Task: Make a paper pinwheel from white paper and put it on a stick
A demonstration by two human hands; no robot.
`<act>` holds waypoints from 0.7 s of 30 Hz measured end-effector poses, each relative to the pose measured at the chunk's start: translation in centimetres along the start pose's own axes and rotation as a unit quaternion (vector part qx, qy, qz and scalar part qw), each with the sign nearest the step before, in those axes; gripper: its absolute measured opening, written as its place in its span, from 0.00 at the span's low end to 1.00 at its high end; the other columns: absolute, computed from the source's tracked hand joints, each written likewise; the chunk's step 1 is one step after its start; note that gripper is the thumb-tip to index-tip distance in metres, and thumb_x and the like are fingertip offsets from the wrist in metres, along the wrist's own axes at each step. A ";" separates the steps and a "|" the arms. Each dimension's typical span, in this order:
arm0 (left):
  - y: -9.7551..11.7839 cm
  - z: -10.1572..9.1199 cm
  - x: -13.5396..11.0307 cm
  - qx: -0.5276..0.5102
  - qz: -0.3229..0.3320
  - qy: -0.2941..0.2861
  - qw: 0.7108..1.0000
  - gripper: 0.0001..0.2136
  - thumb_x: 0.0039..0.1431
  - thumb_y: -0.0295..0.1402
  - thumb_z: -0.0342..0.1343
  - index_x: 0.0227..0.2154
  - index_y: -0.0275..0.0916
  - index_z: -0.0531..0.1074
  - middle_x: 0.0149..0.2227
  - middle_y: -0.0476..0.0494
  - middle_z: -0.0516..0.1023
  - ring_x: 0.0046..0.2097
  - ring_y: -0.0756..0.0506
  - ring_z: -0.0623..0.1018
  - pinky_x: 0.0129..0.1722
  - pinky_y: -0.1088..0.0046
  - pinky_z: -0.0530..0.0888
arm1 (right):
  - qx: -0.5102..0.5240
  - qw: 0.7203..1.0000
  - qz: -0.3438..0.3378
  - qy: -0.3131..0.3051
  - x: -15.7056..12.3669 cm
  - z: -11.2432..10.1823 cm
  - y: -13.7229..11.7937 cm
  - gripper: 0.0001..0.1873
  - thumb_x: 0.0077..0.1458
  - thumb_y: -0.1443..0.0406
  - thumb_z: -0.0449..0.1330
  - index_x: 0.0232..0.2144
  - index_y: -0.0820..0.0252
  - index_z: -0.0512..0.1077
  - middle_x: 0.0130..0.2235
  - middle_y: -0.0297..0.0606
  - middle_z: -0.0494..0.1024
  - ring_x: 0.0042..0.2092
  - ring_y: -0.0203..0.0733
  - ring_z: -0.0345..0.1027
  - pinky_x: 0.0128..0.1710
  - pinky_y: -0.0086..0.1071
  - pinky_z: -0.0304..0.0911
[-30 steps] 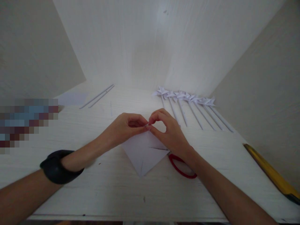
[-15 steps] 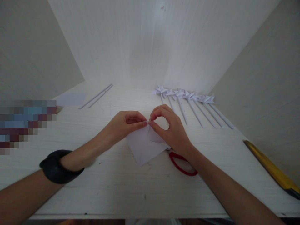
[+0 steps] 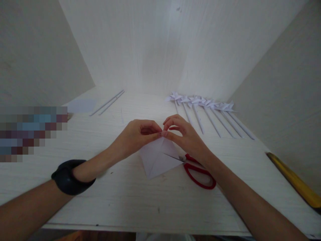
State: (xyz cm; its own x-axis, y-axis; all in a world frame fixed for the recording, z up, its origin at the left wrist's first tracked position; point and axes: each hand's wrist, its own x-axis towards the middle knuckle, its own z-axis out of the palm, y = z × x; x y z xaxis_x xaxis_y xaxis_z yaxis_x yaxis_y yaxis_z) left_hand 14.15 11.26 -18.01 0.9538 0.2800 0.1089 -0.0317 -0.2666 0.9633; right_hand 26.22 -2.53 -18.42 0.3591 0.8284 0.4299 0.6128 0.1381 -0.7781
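Observation:
A white paper square (image 3: 156, 160) with crease lines hangs below my fingertips, just over the table. My left hand (image 3: 140, 134) pinches its top edge between thumb and fingers. Right beside that pinch, my right hand (image 3: 183, 132) has its thumb pressed to the same spot on the paper, with the other fingers curled above. What lies between the fingertips is too small to make out. Red-handled scissors (image 3: 200, 177) lie by my right wrist, and their blades point left towards the paper.
Several paper pinwheels (image 3: 195, 100) on rolled sticks lie in a row at the back right. Two thin paper sticks (image 3: 107, 103) and a flat paper sheet (image 3: 82, 105) are at the back left. A yellow cutter (image 3: 293, 180) lies along the right wall. Walls close off the table's back and sides.
My right thumb and forefinger have closed their ring, and the thumb now lies flatter against the paper. More of the scissors shows. The whole view has shifted slightly.

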 end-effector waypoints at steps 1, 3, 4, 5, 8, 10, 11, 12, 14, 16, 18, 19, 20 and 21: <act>0.0 0.0 0.0 0.002 0.000 -0.001 1.000 0.08 0.49 0.35 0.61 0.27 0.35 0.75 0.29 0.46 0.79 0.32 0.48 0.77 0.33 0.74 0.73 | -0.004 1.000 0.005 -0.003 0.0 0.0 -0.1 0.04 0.52 0.65 0.61 0.28 0.57 0.68 0.38 0.35 0.68 0.43 0.37 0.65 0.45 0.36 0.64; -0.2 0.0 0.0 0.004 0.000 -0.003 1.000 0.08 0.49 0.36 0.61 0.28 0.36 0.75 0.29 0.46 0.79 0.33 0.48 0.77 0.34 0.74 0.74 | -0.012 1.000 0.012 -0.009 -0.1 0.0 -0.3 0.05 0.52 0.64 0.61 0.28 0.57 0.68 0.38 0.35 0.69 0.43 0.37 0.65 0.46 0.37 0.64; -0.3 0.0 0.0 0.006 -0.001 -0.003 1.000 0.08 0.49 0.37 0.61 0.28 0.36 0.75 0.30 0.46 0.79 0.33 0.48 0.78 0.34 0.74 0.74 | -0.014 1.000 0.016 -0.010 -0.1 0.0 -0.3 0.05 0.52 0.64 0.61 0.28 0.57 0.68 0.38 0.35 0.69 0.43 0.38 0.65 0.46 0.37 0.65; -0.4 0.0 0.0 0.008 0.000 -0.003 1.000 0.08 0.50 0.37 0.61 0.28 0.36 0.75 0.30 0.46 0.79 0.33 0.48 0.78 0.35 0.73 0.74 | -0.015 1.000 0.020 -0.010 -0.1 0.0 -0.4 0.05 0.52 0.63 0.61 0.28 0.57 0.68 0.38 0.35 0.69 0.43 0.37 0.65 0.45 0.37 0.65; -0.5 0.0 0.0 0.011 0.002 -0.004 1.000 0.09 0.50 0.37 0.61 0.30 0.36 0.75 0.30 0.46 0.79 0.33 0.48 0.78 0.35 0.73 0.74 | -0.012 0.999 0.030 -0.003 -0.1 0.0 -0.3 0.06 0.52 0.63 0.62 0.28 0.57 0.68 0.38 0.35 0.69 0.43 0.37 0.65 0.45 0.37 0.65; -0.4 0.0 0.0 0.009 0.006 0.000 1.000 0.10 0.50 0.37 0.61 0.33 0.36 0.73 0.30 0.46 0.79 0.33 0.48 0.78 0.34 0.73 0.74 | -0.007 0.999 0.031 0.003 -0.1 0.1 -0.1 0.06 0.51 0.63 0.62 0.28 0.57 0.68 0.38 0.35 0.69 0.43 0.37 0.65 0.46 0.37 0.65; -0.3 0.1 0.0 0.006 0.008 0.003 1.000 0.11 0.50 0.37 0.61 0.35 0.37 0.73 0.31 0.46 0.79 0.33 0.48 0.78 0.34 0.73 0.74 | -0.006 0.999 0.032 0.004 -0.1 0.1 0.0 0.06 0.51 0.63 0.62 0.28 0.58 0.69 0.39 0.35 0.69 0.43 0.37 0.65 0.46 0.37 0.64; -0.2 0.1 0.0 0.004 0.008 0.005 1.000 0.12 0.50 0.36 0.61 0.37 0.37 0.71 0.31 0.46 0.79 0.33 0.48 0.78 0.34 0.73 0.73 | -0.006 0.999 0.034 0.003 -0.2 0.1 0.0 0.05 0.51 0.64 0.62 0.28 0.58 0.69 0.39 0.35 0.69 0.43 0.37 0.65 0.46 0.38 0.64; -0.1 0.1 0.0 0.007 0.008 0.005 1.000 0.14 0.50 0.36 0.61 0.40 0.37 0.70 0.30 0.46 0.79 0.33 0.48 0.78 0.34 0.73 0.73 | -0.007 0.999 0.038 -0.002 -0.2 0.1 0.1 0.05 0.51 0.64 0.63 0.28 0.58 0.70 0.40 0.36 0.69 0.44 0.38 0.65 0.47 0.38 0.64; 0.0 0.2 0.0 0.016 0.007 0.007 1.000 0.15 0.51 0.36 0.60 0.41 0.38 0.69 0.30 0.46 0.79 0.33 0.48 0.77 0.33 0.73 0.73 | -0.009 0.999 0.043 -0.007 -0.2 0.1 0.1 0.05 0.52 0.64 0.62 0.28 0.58 0.71 0.40 0.36 0.69 0.44 0.38 0.66 0.47 0.38 0.63; 0.1 0.2 -0.1 0.020 0.005 0.010 1.000 0.15 0.51 0.36 0.60 0.41 0.38 0.69 0.30 0.46 0.78 0.33 0.48 0.78 0.32 0.73 0.73 | -0.010 0.999 0.043 -0.004 -0.1 0.1 0.1 0.05 0.52 0.63 0.62 0.28 0.58 0.71 0.39 0.36 0.70 0.43 0.37 0.66 0.46 0.38 0.63; 0.1 0.2 -0.1 0.019 0.005 0.011 1.000 0.15 0.50 0.37 0.60 0.41 0.38 0.69 0.30 0.46 0.78 0.33 0.47 0.78 0.32 0.73 0.73 | -0.009 0.999 0.041 -0.001 -0.1 0.1 0.1 0.05 0.52 0.63 0.62 0.28 0.58 0.71 0.39 0.36 0.70 0.43 0.38 0.66 0.46 0.38 0.63; 0.1 0.2 0.0 0.016 0.004 0.011 1.000 0.15 0.50 0.37 0.60 0.41 0.38 0.69 0.30 0.46 0.78 0.33 0.47 0.78 0.32 0.73 0.73 | -0.008 0.999 0.038 0.002 -0.1 0.1 0.1 0.05 0.52 0.63 0.62 0.28 0.58 0.71 0.39 0.36 0.70 0.43 0.38 0.66 0.46 0.38 0.63; 0.1 0.2 0.0 0.013 0.004 0.010 1.000 0.16 0.50 0.37 0.60 0.41 0.38 0.69 0.31 0.46 0.78 0.33 0.47 0.78 0.32 0.74 0.73 | -0.007 0.999 0.034 0.004 -0.1 0.1 0.1 0.05 0.52 0.63 0.62 0.27 0.59 0.71 0.39 0.36 0.70 0.43 0.38 0.66 0.46 0.38 0.63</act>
State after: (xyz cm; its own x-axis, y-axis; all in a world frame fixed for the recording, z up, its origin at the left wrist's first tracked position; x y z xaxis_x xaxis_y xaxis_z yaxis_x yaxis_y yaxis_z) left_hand 14.17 11.07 -17.99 0.9475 0.2956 0.1218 -0.0313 -0.2934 0.9555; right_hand 26.19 -2.52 -18.60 0.4057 0.8316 0.3793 0.5968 0.0733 -0.7990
